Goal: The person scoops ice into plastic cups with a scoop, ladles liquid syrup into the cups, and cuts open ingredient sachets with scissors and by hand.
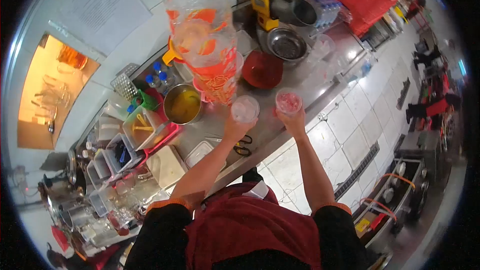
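Note:
My left hand (239, 126) is wrapped round a clear plastic cup (245, 109) with pale, icy contents. In my right hand (293, 119) is another clear cup (289, 101), holding pink and red pieces. Both cups are upright over the steel counter (265, 130), a short gap apart. Just beyond the left cup stands a tall stack of cups in orange-printed plastic wrapping (212, 70). A red bowl (262, 70) sits beyond and between the two cups. Scissors (243, 146) with black and yellow handles lie near my left wrist.
Left of the wrapped stack are a steel pot (183, 104) with yellow liquid, blue-capped bottles (159, 77) and plastic bins (145, 127). A metal bowl (286, 44) and yellow machine (265, 7) stand at the back. People (437, 107) are far right, beyond the tiled floor (350, 130).

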`<act>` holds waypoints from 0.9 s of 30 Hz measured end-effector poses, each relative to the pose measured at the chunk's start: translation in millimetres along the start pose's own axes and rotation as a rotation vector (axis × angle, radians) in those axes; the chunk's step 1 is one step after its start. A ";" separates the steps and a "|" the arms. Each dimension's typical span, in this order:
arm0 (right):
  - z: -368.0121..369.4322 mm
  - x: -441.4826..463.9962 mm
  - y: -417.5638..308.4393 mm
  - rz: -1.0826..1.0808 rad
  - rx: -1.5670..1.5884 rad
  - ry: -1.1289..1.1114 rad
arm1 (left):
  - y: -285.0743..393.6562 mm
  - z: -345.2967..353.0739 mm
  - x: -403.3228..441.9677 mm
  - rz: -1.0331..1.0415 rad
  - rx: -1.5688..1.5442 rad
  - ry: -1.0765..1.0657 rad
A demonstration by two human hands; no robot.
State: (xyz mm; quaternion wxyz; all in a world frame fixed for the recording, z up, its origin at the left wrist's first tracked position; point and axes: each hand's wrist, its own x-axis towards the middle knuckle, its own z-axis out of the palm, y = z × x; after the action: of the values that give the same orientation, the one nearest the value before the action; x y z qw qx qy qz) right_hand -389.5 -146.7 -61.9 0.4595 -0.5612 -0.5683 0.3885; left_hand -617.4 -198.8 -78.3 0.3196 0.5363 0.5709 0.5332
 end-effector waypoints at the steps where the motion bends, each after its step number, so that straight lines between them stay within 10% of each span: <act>1: 6.3 7.7 12.5 -0.013 0.033 -0.057 | 2.0 -5.1 -4.5 -0.100 -0.049 0.009; 5: 31.9 21.4 3.4 -0.283 -0.221 -0.075 | 25.3 -106.8 -50.6 0.481 0.487 -0.103; 8: 29.8 8.9 -35.3 -0.236 -0.457 -0.357 | 98.2 -211.1 -100.5 -0.042 0.244 0.030; 12: 103.7 -24.1 -125.1 0.310 -0.968 -1.553 | 160.1 -342.5 -182.3 -0.161 0.135 0.284; 14: 190.8 -83.2 -207.0 -0.131 -0.304 -1.627 | 172.5 -394.1 -225.4 -0.218 0.165 0.460; 17: 332.2 -176.4 -268.0 -0.239 0.032 -1.511 | 176.0 -453.4 -283.6 -0.236 0.229 0.692; 23: 562.2 -271.3 -350.2 -0.837 -0.269 -1.314 | 180.7 -529.8 -325.0 -0.250 0.223 0.810; 27: 624.9 -281.2 -344.8 -0.927 -0.284 -1.860 | 166.6 -571.8 -330.4 -0.224 0.155 0.687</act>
State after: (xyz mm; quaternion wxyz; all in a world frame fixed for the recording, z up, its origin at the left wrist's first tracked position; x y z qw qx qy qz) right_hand -1099.8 -403.6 71.6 -0.1248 0.1828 -0.8971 0.3824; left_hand -1035.1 -689.8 141.7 0.1240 0.2829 0.7388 0.5990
